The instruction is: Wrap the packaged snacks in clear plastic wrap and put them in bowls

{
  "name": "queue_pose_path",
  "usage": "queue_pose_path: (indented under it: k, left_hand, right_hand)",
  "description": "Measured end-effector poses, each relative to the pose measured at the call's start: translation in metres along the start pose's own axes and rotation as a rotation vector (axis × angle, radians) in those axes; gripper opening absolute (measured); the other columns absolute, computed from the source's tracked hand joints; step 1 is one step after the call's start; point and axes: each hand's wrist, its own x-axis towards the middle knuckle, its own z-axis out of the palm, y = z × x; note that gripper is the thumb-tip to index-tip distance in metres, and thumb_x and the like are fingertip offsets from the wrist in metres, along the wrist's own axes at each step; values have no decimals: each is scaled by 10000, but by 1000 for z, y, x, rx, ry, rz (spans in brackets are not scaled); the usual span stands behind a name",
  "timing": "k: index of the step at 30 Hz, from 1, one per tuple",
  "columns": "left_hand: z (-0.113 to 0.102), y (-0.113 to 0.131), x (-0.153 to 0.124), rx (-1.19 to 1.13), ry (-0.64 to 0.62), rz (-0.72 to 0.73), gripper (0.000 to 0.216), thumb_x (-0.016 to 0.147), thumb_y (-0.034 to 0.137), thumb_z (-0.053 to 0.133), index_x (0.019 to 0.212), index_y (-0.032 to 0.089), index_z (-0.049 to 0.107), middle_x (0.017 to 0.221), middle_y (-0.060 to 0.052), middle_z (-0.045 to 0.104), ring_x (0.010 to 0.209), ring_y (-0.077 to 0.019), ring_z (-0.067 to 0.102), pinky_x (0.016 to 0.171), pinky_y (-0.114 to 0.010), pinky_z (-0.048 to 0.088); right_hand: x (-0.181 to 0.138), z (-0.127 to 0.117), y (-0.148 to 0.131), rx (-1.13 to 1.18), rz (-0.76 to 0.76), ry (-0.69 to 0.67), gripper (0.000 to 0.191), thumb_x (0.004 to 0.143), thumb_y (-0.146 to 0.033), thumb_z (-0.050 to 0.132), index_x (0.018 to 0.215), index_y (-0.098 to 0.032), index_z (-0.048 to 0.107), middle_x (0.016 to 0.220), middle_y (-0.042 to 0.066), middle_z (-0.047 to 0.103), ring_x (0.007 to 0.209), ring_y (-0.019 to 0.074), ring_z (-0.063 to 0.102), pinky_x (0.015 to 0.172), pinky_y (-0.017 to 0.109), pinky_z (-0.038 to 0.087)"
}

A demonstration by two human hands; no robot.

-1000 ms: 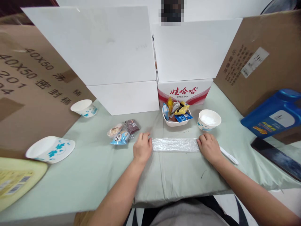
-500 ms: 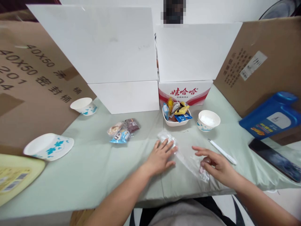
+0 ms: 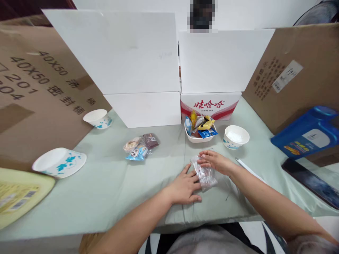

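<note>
A clear plastic bag, folded into a short strip, lies on the pale green tablecloth in front of me. My left hand rests flat beside it, fingers stretched out and touching its near left edge. My right hand reaches across from the right, fingers extended and laid on the bag's far end. Behind it stands a white bowl of wrapped snacks and a small white cup.
Several loose snack packets lie left of centre. A white pen, a dark phone and a blue jug are on the right. Two blue-patterned paper bowls sit left. Cardboard and white boxes wall the back.
The bag was stretched out long between both hands; it has been folded over into a short strip. My right hand swung from the bag's right end over to its far end.
</note>
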Motion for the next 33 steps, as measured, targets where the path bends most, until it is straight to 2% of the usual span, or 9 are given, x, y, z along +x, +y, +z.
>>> queue_pose_path:
  k: [2,5,9,13,18,21,24,29,33]
  left_hand:
    - [2,-1,1,10,19,13,557,898,641,444,1354,327,501,1357,-65,560,1372,-299,353,1167,-577,-32]
    - [4,-2,1,25,44,35,569,897,641,444,1370,327,480,1364,-69,549,1374,-302,339,1167,-575,-21]
    - [3,-1,1,39,39,24,539,889,631,469,1306,297,545,1298,-77,585,1353,-309,357,1167,-581,4]
    - [-2,1,0,17,26,1,501,867,595,542,1240,264,592,1241,-82,617,1326,-315,392,1163,-593,70]
    - [-14,-3,-5,-83,136,5,411,851,436,628,1207,232,601,1239,-70,639,1312,-307,442,1135,-531,263]
    - [-22,-7,-8,-132,374,20,307,882,310,582,1165,195,613,1204,-86,657,1191,-245,555,1035,-408,425]
    - [-26,-10,-8,-141,555,-28,244,904,207,517,1123,174,619,1063,-88,683,1038,-200,607,926,-349,488]
    - [-22,-14,-4,-56,379,-57,216,906,257,531,1082,213,649,1179,-92,624,1186,-250,520,1003,-432,412]
    - [-18,-18,-4,-35,267,-113,166,916,319,543,969,221,667,1134,-73,635,1215,-251,498,1043,-452,351]
  right_hand:
    - [12,-2,7,-22,-71,52,401,719,-415,759,1007,-200,581,1077,88,638,962,216,669,864,398,537]
    - [19,-8,16,-199,-319,126,363,795,-412,670,1091,-224,576,1088,80,645,1029,224,636,869,402,523]
    - [19,-12,31,-779,-663,93,213,885,-252,528,1053,-219,655,1063,87,677,1032,228,607,924,432,483]
    - [19,-7,47,-1210,-910,30,297,879,-108,488,1099,-187,671,1115,117,672,1046,241,566,939,449,468]
    - [19,-6,52,-1347,-952,80,303,902,-129,503,1163,-189,645,1137,117,664,1048,237,556,915,430,472]
    - [18,-5,51,-1366,-952,82,294,917,-163,506,1178,-198,638,1137,117,659,1049,234,557,897,414,472]
    - [16,-4,50,-1401,-940,72,297,932,-236,524,1212,-197,618,1170,115,648,1080,244,538,909,420,457]
    - [16,-2,48,-1427,-885,45,317,926,-302,548,1222,-208,611,1220,115,626,1112,262,520,933,447,431]
    - [7,-9,35,-1218,-961,44,273,954,-258,481,1186,-199,611,1162,110,647,1087,233,544,939,426,438]
